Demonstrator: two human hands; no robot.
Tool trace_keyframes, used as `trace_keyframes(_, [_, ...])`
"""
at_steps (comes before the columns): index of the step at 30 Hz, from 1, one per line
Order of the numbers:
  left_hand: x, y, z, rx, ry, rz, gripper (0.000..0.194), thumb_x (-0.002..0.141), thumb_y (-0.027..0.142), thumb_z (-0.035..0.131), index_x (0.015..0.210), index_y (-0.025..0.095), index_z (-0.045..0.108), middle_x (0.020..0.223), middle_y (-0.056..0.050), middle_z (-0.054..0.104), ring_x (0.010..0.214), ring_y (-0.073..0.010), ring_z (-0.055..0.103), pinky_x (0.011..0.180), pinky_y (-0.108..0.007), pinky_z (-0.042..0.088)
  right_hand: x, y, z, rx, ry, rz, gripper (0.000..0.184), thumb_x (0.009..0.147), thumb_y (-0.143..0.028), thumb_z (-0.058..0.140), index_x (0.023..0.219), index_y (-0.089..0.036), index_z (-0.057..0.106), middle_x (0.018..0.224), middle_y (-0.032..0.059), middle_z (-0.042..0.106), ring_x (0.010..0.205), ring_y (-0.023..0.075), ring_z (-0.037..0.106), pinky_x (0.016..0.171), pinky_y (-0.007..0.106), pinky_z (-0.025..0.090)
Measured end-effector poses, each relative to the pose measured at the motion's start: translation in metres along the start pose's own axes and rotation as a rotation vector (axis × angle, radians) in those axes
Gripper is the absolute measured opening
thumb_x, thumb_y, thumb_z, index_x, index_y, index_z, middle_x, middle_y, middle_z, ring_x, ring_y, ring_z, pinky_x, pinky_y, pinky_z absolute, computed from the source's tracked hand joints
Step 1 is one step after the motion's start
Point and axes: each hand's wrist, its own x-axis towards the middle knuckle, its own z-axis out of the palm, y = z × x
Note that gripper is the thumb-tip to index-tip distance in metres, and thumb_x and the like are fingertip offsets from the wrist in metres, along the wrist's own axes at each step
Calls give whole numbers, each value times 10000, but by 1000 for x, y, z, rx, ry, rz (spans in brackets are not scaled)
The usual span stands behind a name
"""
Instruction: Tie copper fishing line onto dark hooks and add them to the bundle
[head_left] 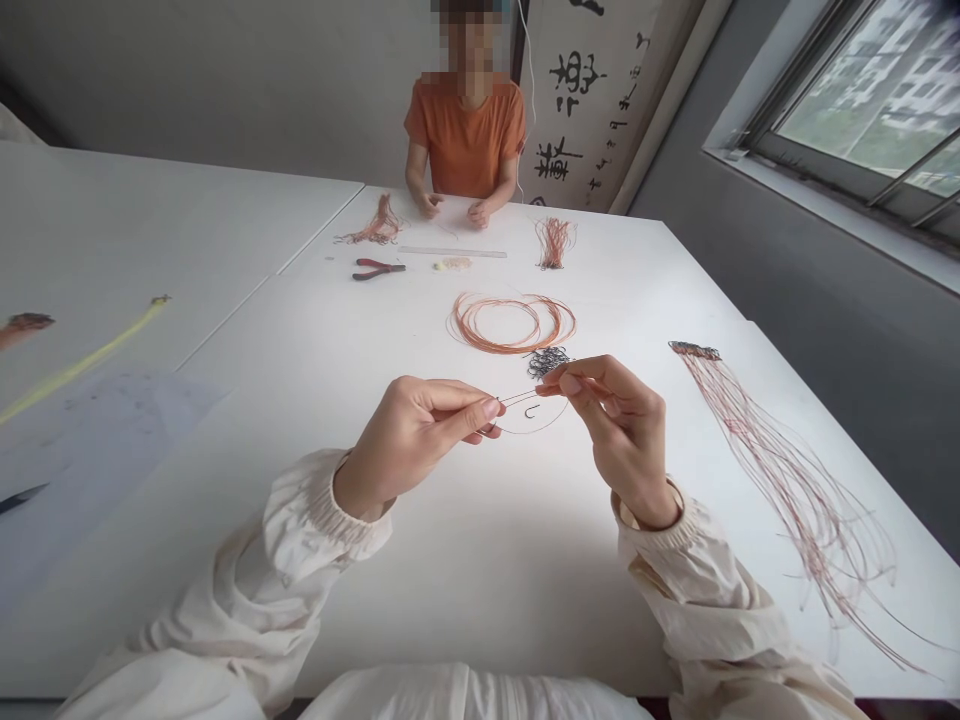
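My left hand (420,430) is closed in a pinch near the middle of the table, with a thin orange fishing line (519,397) between thumb and fingers. A small dark piece, seemingly a fish hook, shows at those fingertips, mostly hidden. To its right, my right hand (619,425) pinches the same line, which stretches between the hands and sags in a loop below. A single fish hook (531,411) lies on the table behind the loop. Just beyond my right fingertips is a pile of dark fish hooks (549,360). A coil of orange line (469,335) lies behind the pile.
On the right lies a bundle of hooked lines (757,450). Red-handled pliers (375,268), a clear ruler (452,252) and two more bundles lie farther back. A person in orange (469,135) sits opposite, hands on the table. A yellow strip (90,360) is at left.
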Motion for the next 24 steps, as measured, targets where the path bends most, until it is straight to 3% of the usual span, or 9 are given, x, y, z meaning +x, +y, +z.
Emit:
trace_keyframes(9, [-1, -4, 1, 14, 37, 30, 167, 855, 263, 684, 806, 131, 773, 877, -84, 756, 733, -180, 737, 643, -220, 632, 9, 9, -2, 28, 111, 5, 114, 928, -239, 576, 892, -176, 664, 847, 48, 688, 846, 211, 708, 832, 416, 597])
trace_keyframes(15, [-1, -5, 1, 20, 67, 37, 168, 857, 258, 678, 790, 134, 771, 847, -77, 750, 723, -177, 730, 655, -242, 640, 21, 23, -21, -30, 258, -90, 88, 901, -254, 612, 866, -182, 649, 844, 36, 668, 790, 201, 711, 792, 417, 621])
trace_keyframes(20, [0, -7, 1, 69, 64, 67, 183, 862, 255, 665, 766, 141, 771, 816, -68, 746, 696, -163, 716, 648, -241, 631, 24, 27, -29, -78, 247, -71, 112, 909, -265, 595, 849, -178, 630, 839, 34, 664, 761, 192, 710, 741, 386, 620])
trace_keyframes(24, [0, -6, 0, 79, 100, 70, 172, 859, 245, 671, 760, 149, 773, 806, -57, 746, 706, -162, 717, 651, -234, 626, 23, 24, -29, -177, 148, -38, 126, 923, -265, 568, 851, -175, 620, 825, 40, 680, 721, 183, 703, 717, 359, 591])
